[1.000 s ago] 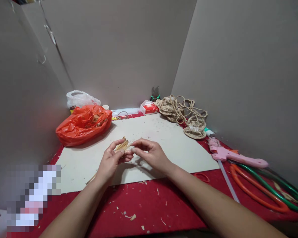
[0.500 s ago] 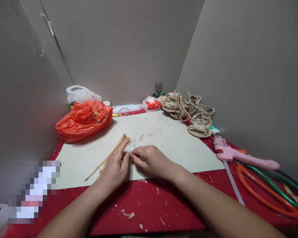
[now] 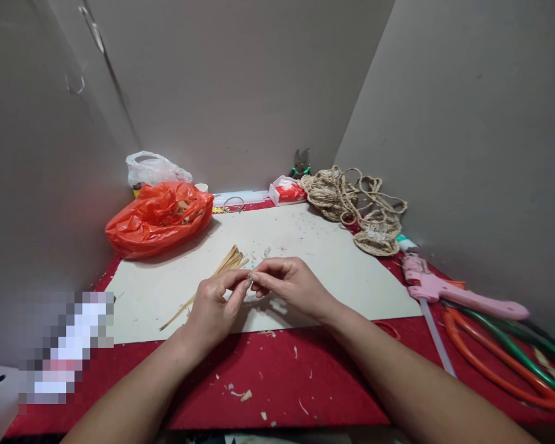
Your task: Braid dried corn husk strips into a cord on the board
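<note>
Two hands meet over one board.
Left hand (image 3: 213, 308) and right hand (image 3: 289, 283) pinch fingertips together above board (image 3: 333, 271); several sticks (image 3: 222, 268) beside them.

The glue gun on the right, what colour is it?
Pink; the glue gun shows in the head view, right of the board.

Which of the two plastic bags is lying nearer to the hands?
The orange bag. It lies partly on the pale board, in front of the white bag, which sits behind it near the wall.

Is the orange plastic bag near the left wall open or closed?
Open. The orange plastic bag lies on its side with its mouth gaping toward the right, and light brown scraps show inside the opening.
</note>
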{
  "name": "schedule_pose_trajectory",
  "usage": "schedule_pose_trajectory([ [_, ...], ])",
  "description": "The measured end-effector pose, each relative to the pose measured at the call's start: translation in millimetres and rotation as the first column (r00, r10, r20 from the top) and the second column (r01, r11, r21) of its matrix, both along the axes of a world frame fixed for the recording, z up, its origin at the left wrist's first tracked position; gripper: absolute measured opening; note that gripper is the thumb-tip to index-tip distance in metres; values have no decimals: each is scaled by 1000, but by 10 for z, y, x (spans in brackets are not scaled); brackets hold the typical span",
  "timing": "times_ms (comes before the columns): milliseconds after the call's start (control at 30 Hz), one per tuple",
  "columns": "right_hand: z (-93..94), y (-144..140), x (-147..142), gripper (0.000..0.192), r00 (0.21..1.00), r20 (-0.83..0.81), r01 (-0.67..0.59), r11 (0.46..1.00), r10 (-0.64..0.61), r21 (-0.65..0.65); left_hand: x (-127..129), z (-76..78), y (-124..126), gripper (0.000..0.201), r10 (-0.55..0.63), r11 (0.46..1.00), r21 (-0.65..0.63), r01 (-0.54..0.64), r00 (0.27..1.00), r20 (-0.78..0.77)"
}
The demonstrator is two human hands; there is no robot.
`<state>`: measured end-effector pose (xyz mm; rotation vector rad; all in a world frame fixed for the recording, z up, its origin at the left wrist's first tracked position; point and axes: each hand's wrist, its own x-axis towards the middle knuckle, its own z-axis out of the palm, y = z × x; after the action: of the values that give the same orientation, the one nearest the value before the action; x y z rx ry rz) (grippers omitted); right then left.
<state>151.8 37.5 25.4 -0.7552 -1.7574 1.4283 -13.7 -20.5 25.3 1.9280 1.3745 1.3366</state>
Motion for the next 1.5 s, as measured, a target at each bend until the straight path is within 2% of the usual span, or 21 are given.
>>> schedule_pose_trajectory([
  [167, 32, 26, 8, 24, 1000, -8, -18, 993, 17, -116, -36, 16, -8, 19, -7, 995, 92, 25, 982, -186],
  [300, 42, 16, 3, 23, 1000, -19, -22, 993, 20, -113, -58, 25, -4, 21, 19, 989, 141, 37, 927, -375],
  [433, 24, -11, -8, 23, 1000, -6, -17, 995, 17, -100, -51, 28, 2, 20, 43, 988, 153, 25, 901, -431],
  [533, -10, -12, -15, 23, 999, -11, -33, 995, 32, -96, -24, 48, -8, 18, 43, 993, 117, -2, 937, -346],
  [633, -42, 4, -15, 25, 998, -28, -60, 991, 57, -121, -1, 88, -22, 17, 7, 1000, -8, -9, 990, -144],
  [733, -41, 20, -14, 26, 995, -56, -96, 979, 88, -177, 7, 119, -28, 21, -47, 989, -142, 50, 999, 26],
  [800, -19, 21, -14, 28, 992, -76, -117, 967, 102, -228, 8, 122, -27, 22, -77, 978, -188, 94, 992, 96],
  [933, 25, 1, -13, 31, 984, -119, -164, 934, 133, -317, 11, 103, -25, 22, -101, 974, -187, 129, 983, 151],
  [1100, 16, -19, -21, 34, 950, -164, -310, 871, 266, -382, 8, 126, -25, 20, -72, 986, -132, 98, 980, 186],
  [1300, 33, 31, 16, 35, 957, -197, -272, 891, 212, -364, 21, 181, -42, 23, -170, 974, -114, 198, 962, 214],
  [1500, 47, 41, 45, 35, 964, -161, -256, 904, 212, -343, 28, 132, -21, 13, -154, 960, -183, 212, 945, 289],
])
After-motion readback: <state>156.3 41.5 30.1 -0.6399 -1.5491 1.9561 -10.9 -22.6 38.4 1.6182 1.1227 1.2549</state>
